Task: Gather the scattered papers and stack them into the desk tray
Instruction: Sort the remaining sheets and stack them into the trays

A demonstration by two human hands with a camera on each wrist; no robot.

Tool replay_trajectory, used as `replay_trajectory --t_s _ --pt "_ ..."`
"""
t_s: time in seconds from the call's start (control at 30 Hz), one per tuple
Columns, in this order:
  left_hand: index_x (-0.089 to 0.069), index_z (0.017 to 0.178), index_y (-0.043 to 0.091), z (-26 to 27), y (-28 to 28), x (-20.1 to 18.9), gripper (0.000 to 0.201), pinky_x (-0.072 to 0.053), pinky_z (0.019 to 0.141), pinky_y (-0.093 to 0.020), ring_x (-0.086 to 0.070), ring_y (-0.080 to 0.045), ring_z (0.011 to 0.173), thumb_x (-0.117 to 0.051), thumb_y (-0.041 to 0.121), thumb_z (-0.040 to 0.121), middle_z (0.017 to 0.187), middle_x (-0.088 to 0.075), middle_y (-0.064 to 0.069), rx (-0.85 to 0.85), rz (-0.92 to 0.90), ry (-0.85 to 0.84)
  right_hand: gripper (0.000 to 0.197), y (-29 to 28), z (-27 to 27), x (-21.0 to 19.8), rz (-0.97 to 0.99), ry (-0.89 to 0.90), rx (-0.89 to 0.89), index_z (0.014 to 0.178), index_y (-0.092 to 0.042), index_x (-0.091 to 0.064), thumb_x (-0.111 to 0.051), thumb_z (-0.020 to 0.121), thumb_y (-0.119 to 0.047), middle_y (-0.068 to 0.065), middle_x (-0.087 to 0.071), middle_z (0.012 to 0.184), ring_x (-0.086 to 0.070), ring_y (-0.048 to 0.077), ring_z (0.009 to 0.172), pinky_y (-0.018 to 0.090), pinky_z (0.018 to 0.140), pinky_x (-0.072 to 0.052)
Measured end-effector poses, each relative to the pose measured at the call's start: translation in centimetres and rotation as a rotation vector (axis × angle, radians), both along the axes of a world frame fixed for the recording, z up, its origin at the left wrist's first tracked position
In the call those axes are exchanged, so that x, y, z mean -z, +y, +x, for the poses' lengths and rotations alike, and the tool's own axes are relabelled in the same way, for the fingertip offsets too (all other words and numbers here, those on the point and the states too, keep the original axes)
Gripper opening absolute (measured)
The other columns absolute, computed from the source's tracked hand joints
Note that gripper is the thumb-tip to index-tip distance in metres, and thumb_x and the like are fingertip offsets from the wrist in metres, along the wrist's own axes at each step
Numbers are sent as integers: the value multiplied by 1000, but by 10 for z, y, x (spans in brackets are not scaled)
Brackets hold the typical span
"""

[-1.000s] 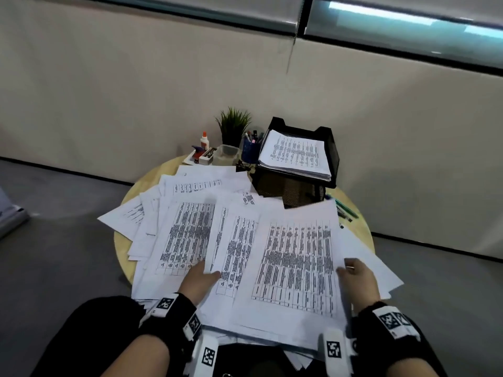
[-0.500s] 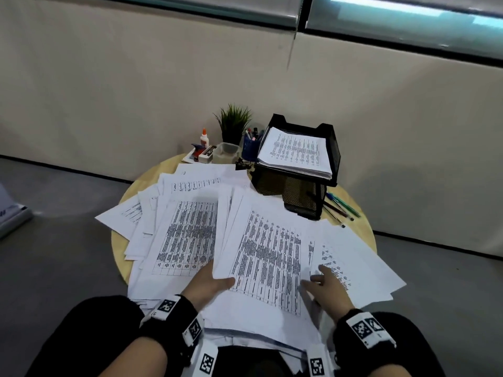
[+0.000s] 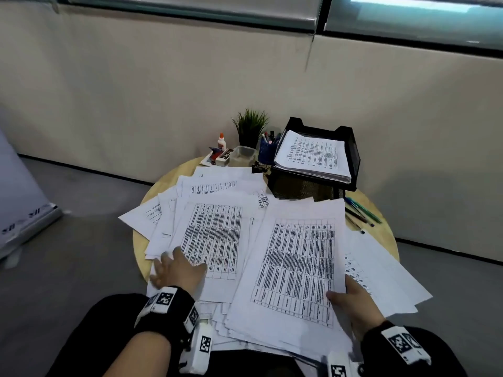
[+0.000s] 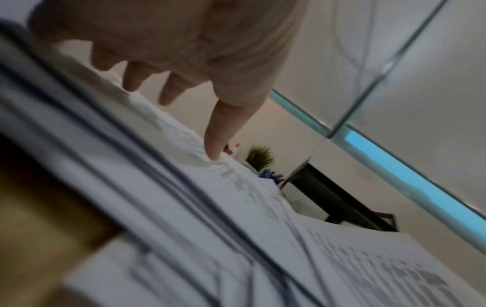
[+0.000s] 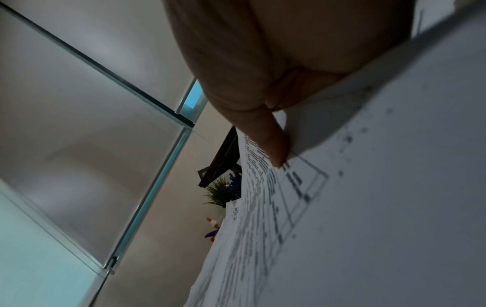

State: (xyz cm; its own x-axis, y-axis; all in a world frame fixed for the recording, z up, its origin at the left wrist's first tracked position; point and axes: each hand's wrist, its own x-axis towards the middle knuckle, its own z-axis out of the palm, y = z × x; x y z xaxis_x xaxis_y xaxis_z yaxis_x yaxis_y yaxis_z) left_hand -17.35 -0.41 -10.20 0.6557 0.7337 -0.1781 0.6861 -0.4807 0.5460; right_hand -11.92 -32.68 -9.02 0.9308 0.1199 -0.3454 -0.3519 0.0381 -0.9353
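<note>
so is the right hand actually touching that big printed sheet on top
Touching. In the right wrist view the thumb presses on the printed sheet, and the head view shows the right hand pinching the sheet's near right corner.

White printed papers (image 3: 215, 235), most carrying dense black tables, lie fanned and overlapping across the round table, covering it from about 9 o'clock through 6 to 4 o'clock. One sheet (image 3: 296, 265) with a full table lies on top at 5 o'clock, tilted slightly clockwise. At 1 o'clock stands the black mesh desk tray (image 3: 351, 148), already holding a neat stack of printed pages (image 3: 313, 155).
</note>
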Motion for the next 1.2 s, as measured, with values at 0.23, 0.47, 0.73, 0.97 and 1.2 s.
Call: replay_trajectory --t_s 0.23,0.47,0.73,0.97,1.2 --pt "-35 135 9 -1 15 5 79 -31 105 -44 -38 -35 126 -72 36 70 135 -43 -16 -83 -20 113 45 -3 -2 -6 90 0 75 121 11 -49 -30 83 27 34 -60 112 -58 45 105 55 100 -39" --pt "-56 110 5 4 19 13 23 -42 83 -31 -56 -34 104 -53 8 87 112 -61 -18 23 -121 -115 39 -10 1 -12 31 -25 100 117 5 -55 -38 86 21 25 -67 105 -65 40 97 54 95 -46" --pt "-56 89 15 7 -4 4 21 -43 82 -28 -56 -21 92 -54 -5 86 98 -63 -9 294 -510 -192 38 -5 1 -17 99 -6 97 114 8 -53 -37 84 23 27 -66 103 -68 35 88 41 77 -58" --pt "-65 83 14 4 -25 8 22 -48 81 -34 -63 -24 81 -70 26 65 88 -70 -9 302 -753 -261 39 7 -3 -16 -601 -14 -48 108 -5 -53 -56 71 10 13 -64 78 -57 24 63 21 48 -44" --pt "-51 120 18 1 -51 2 35 -45 83 -21 -60 -15 101 -62 10 88 111 -63 1 467 -712 -156 29 13 1 -14 -561 -25 -114 104 9 -51 -64 78 9 20 -63 90 -60 33 88 38 79 -50"
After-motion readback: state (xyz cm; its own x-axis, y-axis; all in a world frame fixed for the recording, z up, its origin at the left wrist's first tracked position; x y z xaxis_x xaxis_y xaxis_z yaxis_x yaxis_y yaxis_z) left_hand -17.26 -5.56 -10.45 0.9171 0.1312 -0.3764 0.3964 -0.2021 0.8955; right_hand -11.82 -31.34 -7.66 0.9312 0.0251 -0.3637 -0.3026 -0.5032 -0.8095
